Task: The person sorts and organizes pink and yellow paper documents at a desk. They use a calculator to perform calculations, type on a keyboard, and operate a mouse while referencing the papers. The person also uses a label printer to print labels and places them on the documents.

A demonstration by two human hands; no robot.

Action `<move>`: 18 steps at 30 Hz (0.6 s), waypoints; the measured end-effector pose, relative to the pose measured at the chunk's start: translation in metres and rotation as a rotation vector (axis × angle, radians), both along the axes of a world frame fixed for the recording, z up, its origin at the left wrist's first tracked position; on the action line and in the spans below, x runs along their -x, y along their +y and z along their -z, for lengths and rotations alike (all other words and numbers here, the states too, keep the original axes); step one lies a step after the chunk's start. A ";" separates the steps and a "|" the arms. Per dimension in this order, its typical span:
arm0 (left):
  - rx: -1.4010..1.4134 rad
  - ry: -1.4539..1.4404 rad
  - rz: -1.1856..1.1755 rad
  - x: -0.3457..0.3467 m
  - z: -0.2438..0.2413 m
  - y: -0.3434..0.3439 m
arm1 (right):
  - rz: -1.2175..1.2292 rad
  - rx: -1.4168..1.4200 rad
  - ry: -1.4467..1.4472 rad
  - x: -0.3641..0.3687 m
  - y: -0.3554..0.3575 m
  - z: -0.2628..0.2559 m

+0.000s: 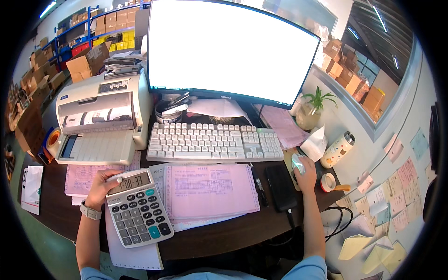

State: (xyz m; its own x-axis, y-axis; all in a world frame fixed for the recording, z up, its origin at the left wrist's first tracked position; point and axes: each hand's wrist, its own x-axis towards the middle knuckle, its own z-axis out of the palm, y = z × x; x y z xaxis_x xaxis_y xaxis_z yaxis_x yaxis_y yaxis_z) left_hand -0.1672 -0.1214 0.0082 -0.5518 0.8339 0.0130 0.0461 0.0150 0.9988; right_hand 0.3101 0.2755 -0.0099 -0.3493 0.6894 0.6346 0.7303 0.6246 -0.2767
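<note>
My left hand (101,187) grips the upper left corner of a desk calculator (140,210), its thumb over the edge of the display. The calculator is tilted and hides part of the papers behind it. My right hand (305,175) rests on a light computer mouse (298,164) at the right of the desk. Between the hands lies a stack of pink printed forms (211,190) with perforated edges. Beyond it is a white keyboard (213,141), below a monitor (227,52) whose screen is washed out white.
A dot-matrix printer (98,115) stands at the left, beside a roll of tape (53,138). A black phone (280,187) with a cable plugged in and a pen (260,190) lie near the mouse. A patterned bottle (337,150), tissues (315,143) and a potted plant (309,113) line the right wall.
</note>
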 end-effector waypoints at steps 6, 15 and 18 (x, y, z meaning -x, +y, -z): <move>-0.005 0.019 -0.003 0.001 0.004 0.001 | -0.015 -0.005 -0.009 -0.001 0.002 0.001; 0.044 0.057 -0.010 -0.004 -0.002 0.004 | -0.323 -0.114 -0.116 0.048 0.001 -0.030; 0.046 0.067 -0.014 -0.004 -0.003 0.003 | -0.425 -0.088 -0.114 0.082 -0.001 -0.035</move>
State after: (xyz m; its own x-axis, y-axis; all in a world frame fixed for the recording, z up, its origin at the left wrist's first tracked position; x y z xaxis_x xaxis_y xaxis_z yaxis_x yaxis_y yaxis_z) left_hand -0.1631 -0.1188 0.0113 -0.5630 0.8264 0.0118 0.1123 0.0623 0.9917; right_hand 0.2285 0.2748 0.0251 -0.6610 0.4147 0.6254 0.4269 0.8932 -0.1411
